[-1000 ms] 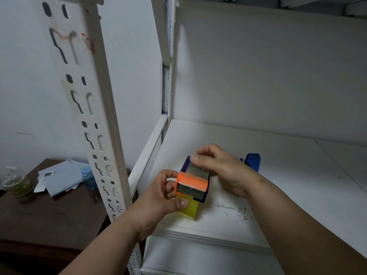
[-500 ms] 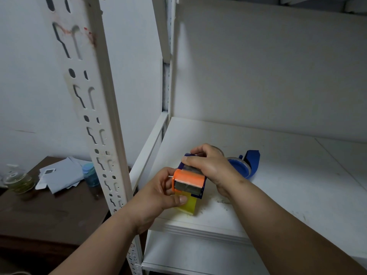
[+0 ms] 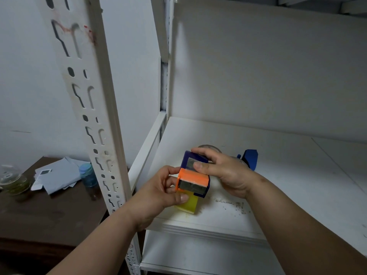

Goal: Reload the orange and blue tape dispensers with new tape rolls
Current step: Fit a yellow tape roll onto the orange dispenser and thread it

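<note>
I hold the orange tape dispenser (image 3: pixel 193 178), orange front with dark blue side plates, just above the white shelf (image 3: pixel 278 175). My left hand (image 3: pixel 162 192) grips its left side, thumb on a yellowish strip of tape (image 3: pixel 188 203) hanging below it. My right hand (image 3: pixel 222 171) grips the dispenser from the top and right, thumb across its upper face. The blue tape dispenser (image 3: pixel 250 158) lies on the shelf behind my right hand, mostly hidden. A clear tape roll (image 3: pixel 208 147) peeks out beyond my right fingers.
A perforated white upright (image 3: pixel 89 108) stands at the left of the shelf. Dark crumbs (image 3: pixel 232 205) lie on the shelf near its front edge. To the left, a dark wooden table (image 3: pixel 39 211) holds papers (image 3: pixel 57 175), a blue-capped bottle (image 3: pixel 87 175) and a glass jar (image 3: pixel 14 181).
The dispenser has dropped slightly and tilted. My right thumb has shifted onto its upper face, and the clear roll behind my fingers now shows. Both hands keep their grip.
</note>
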